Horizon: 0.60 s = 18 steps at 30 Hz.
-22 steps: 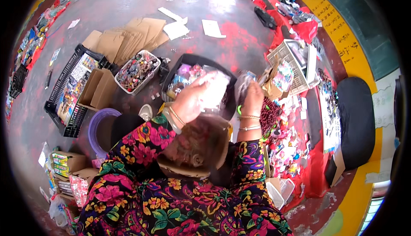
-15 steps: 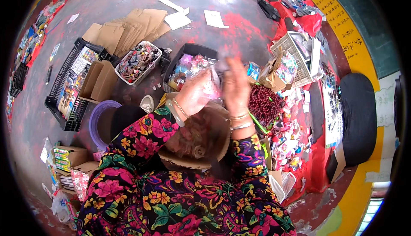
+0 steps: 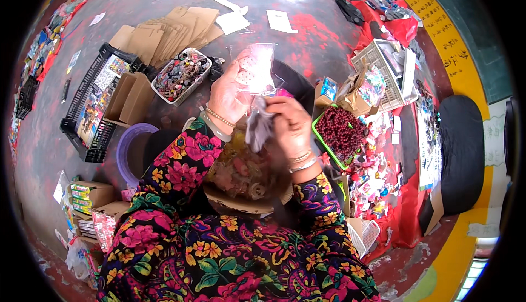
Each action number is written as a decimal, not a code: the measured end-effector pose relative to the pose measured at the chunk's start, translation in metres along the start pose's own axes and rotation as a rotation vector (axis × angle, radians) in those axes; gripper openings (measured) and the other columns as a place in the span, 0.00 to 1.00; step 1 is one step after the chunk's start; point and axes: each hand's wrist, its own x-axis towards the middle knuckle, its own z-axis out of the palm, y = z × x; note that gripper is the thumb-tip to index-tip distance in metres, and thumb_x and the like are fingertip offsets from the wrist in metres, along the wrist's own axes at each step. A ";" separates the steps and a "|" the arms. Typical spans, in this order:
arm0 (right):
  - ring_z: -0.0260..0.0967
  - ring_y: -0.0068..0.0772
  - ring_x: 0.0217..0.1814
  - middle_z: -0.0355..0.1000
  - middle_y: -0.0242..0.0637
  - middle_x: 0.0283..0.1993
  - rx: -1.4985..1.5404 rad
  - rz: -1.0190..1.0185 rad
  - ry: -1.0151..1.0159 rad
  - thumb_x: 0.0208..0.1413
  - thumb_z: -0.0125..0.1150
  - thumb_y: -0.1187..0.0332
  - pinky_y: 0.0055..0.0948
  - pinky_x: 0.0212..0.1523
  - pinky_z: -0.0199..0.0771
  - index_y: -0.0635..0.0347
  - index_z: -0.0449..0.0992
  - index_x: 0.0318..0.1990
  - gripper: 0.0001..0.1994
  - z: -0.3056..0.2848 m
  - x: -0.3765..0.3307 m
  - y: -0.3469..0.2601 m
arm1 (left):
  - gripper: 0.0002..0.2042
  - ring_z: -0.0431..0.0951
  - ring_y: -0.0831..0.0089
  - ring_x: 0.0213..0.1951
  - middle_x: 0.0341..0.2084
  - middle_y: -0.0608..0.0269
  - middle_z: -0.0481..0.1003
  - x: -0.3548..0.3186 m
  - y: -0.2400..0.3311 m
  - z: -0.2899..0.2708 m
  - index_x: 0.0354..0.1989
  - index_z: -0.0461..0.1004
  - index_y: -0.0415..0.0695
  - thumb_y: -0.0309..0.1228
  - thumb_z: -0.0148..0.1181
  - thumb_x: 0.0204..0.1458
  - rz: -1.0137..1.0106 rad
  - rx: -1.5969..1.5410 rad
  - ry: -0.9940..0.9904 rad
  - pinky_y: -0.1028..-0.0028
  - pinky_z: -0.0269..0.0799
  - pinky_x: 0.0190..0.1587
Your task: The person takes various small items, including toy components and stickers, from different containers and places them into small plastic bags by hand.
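My left hand grips a clear plastic bag with a pale, dotted piece inside; light glares off its film. Close beside it, my right hand pinches a greyish-mauve piece of soft fabric that hangs below the bag. Whether the fabric is a hair tie or something else I cannot tell. Beneath both hands stands an open cardboard box, holding a jumble of pale and pinkish small items.
A green-rimmed tray of dark red beads lies to the right. Left are a white basket of small accessories, a black crate and a purple tub. Flattened cardboard and a black bin lie beyond.
The bag has been raised and spread out in my left hand. My right hand has come down and toward me, and the greyish fabric now hangs between the hands.
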 end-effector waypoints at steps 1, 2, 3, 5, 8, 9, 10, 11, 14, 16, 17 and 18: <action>0.70 0.32 0.37 0.73 0.39 0.31 0.101 0.095 0.053 0.43 0.48 0.83 0.26 0.40 0.68 0.62 0.74 0.33 0.11 -0.008 -0.002 0.007 | 0.17 0.71 0.66 0.47 0.46 0.58 0.70 0.001 0.002 -0.001 0.53 0.63 0.41 0.36 0.40 0.60 0.010 -0.058 -0.042 0.67 0.68 0.49; 0.68 0.27 0.35 0.73 0.36 0.30 0.251 0.296 0.098 0.47 0.49 0.80 0.23 0.39 0.67 0.62 0.74 0.32 0.08 -0.018 0.001 0.004 | 0.17 0.71 0.66 0.47 0.46 0.58 0.70 0.000 0.002 0.001 0.53 0.63 0.41 0.36 0.39 0.60 0.008 -0.055 -0.049 0.67 0.68 0.49; 0.67 0.23 0.34 0.72 0.32 0.28 0.400 0.497 0.143 0.50 0.50 0.76 0.21 0.38 0.66 0.63 0.74 0.31 0.05 -0.024 0.006 0.000 | 0.17 0.71 0.66 0.47 0.47 0.58 0.70 -0.002 0.002 0.004 0.53 0.63 0.41 0.36 0.39 0.60 0.006 -0.052 -0.055 0.67 0.68 0.50; 0.63 0.17 0.33 0.72 0.28 0.29 0.468 0.574 0.150 0.55 0.54 0.65 0.18 0.37 0.63 0.63 0.75 0.28 0.11 -0.020 0.011 -0.003 | 0.17 0.71 0.66 0.48 0.47 0.58 0.69 -0.005 0.000 0.009 0.54 0.62 0.41 0.37 0.39 0.60 0.000 -0.048 -0.071 0.66 0.67 0.50; 0.62 0.15 0.33 0.72 0.28 0.29 0.494 0.581 -0.002 0.54 0.57 0.63 0.16 0.37 0.61 0.63 0.76 0.28 0.11 -0.010 0.008 0.001 | 0.18 0.70 0.66 0.48 0.47 0.58 0.69 -0.003 -0.014 0.002 0.54 0.62 0.41 0.38 0.41 0.60 -0.013 -0.027 -0.107 0.66 0.66 0.51; 0.61 0.14 0.30 0.72 0.27 0.29 0.557 0.604 0.075 0.54 0.58 0.66 0.16 0.34 0.61 0.63 0.76 0.28 0.09 -0.005 0.005 0.001 | 0.18 0.71 0.66 0.47 0.47 0.59 0.70 -0.004 -0.018 0.000 0.53 0.62 0.41 0.38 0.42 0.59 -0.027 -0.011 -0.116 0.66 0.66 0.50; 0.62 0.16 0.28 0.72 0.27 0.28 0.487 0.578 0.150 0.52 0.59 0.68 0.17 0.31 0.62 0.63 0.75 0.27 0.08 -0.005 0.005 0.000 | 0.18 0.71 0.67 0.47 0.46 0.59 0.70 -0.004 -0.022 -0.003 0.53 0.62 0.41 0.38 0.43 0.59 -0.042 0.004 -0.125 0.66 0.66 0.50; 0.64 0.18 0.26 0.72 0.28 0.27 0.417 0.553 0.222 0.50 0.61 0.69 0.18 0.28 0.63 0.63 0.75 0.26 0.07 -0.004 0.006 -0.002 | 0.18 0.71 0.67 0.46 0.46 0.59 0.70 -0.004 -0.024 -0.004 0.53 0.62 0.41 0.38 0.44 0.59 -0.055 0.018 -0.133 0.66 0.67 0.49; 0.67 0.28 0.23 0.70 0.32 0.26 -0.452 0.143 0.134 0.45 0.62 0.72 0.23 0.23 0.66 0.62 0.74 0.26 0.04 -0.013 0.012 -0.013 | 0.22 0.63 0.66 0.55 0.52 0.61 0.65 -0.009 -0.027 0.001 0.57 0.59 0.42 0.39 0.47 0.58 0.050 0.327 0.179 0.68 0.57 0.57; 0.68 0.33 0.24 0.69 0.35 0.27 -0.724 -0.106 0.078 0.42 0.61 0.73 0.26 0.23 0.68 0.61 0.74 0.26 0.04 -0.012 0.017 -0.024 | 0.20 0.62 0.74 0.54 0.51 0.67 0.65 -0.010 -0.025 0.006 0.54 0.63 0.44 0.40 0.51 0.55 0.055 0.469 0.206 0.72 0.56 0.56; 0.69 0.35 0.24 0.68 0.36 0.27 -0.857 -0.231 0.048 0.40 0.61 0.74 0.28 0.23 0.69 0.60 0.74 0.27 0.04 -0.011 0.017 -0.028 | 0.19 0.63 0.75 0.53 0.49 0.68 0.66 -0.012 -0.026 0.006 0.52 0.64 0.44 0.40 0.52 0.55 -0.008 0.394 0.129 0.72 0.57 0.55; 0.69 0.33 0.25 0.69 0.35 0.29 -0.858 -0.245 -0.021 0.39 0.59 0.74 0.30 0.24 0.69 0.59 0.73 0.28 0.05 -0.009 0.014 -0.027 | 0.18 0.64 0.76 0.51 0.47 0.69 0.67 -0.014 -0.029 0.005 0.51 0.65 0.45 0.39 0.52 0.55 -0.072 0.319 0.052 0.72 0.58 0.54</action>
